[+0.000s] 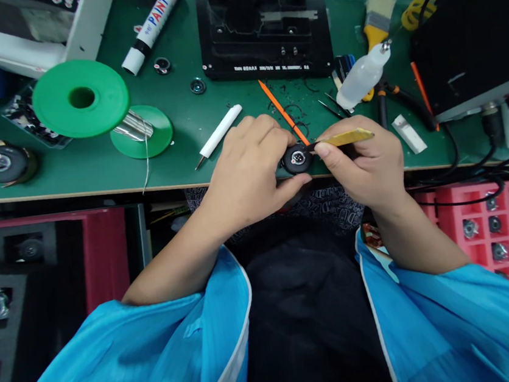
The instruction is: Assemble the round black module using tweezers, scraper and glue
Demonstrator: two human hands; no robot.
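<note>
At the front edge of the table, my left hand (252, 167) grips a round black watch body (298, 158) between thumb and fingers. Its back faces up, with a small pale sensor window at the centre. My right hand (366, 163) pinches a slim yellow tool (345, 138) whose dark, thin tip reaches the watch's right rim. The tool's exact kind is not clear. Just behind the watch lies an orange stick (283, 111). A white-handled pointed tool (221, 131) rests left of it.
A green spool of wire (142, 132) stands at left, near another watch body (3, 162). Behind are a paint marker (152, 28) and a black fixture (265, 42). A squeeze bottle (363, 76), a brush (376, 14) and a monitor (471, 37) occupy the right. Pink foam trays (504, 205) sit below.
</note>
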